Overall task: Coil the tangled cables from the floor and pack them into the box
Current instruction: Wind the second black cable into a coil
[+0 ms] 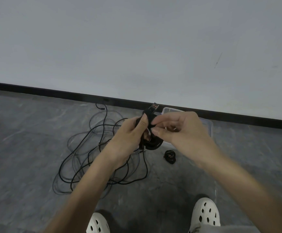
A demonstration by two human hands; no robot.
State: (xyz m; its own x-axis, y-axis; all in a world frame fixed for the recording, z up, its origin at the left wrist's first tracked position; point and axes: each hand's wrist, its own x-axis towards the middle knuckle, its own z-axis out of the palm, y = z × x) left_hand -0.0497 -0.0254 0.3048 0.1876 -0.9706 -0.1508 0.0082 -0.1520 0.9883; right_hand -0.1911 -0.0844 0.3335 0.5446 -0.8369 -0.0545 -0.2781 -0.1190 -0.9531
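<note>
My left hand grips a coiled black cable in front of me, its USB plug sticking up above my thumb. My right hand pinches the coil from the right side with thumb and forefinger. A tangle of black cables lies spread on the grey floor below and to the left of my hands. The clear plastic box stands on the floor by the wall, mostly hidden behind my right hand. A small coiled black cable lies on the floor just in front of the box.
A white wall with a black skirting board runs behind the cables. My two feet in white perforated clogs stand at the bottom of the view. Grey floor extends left and right.
</note>
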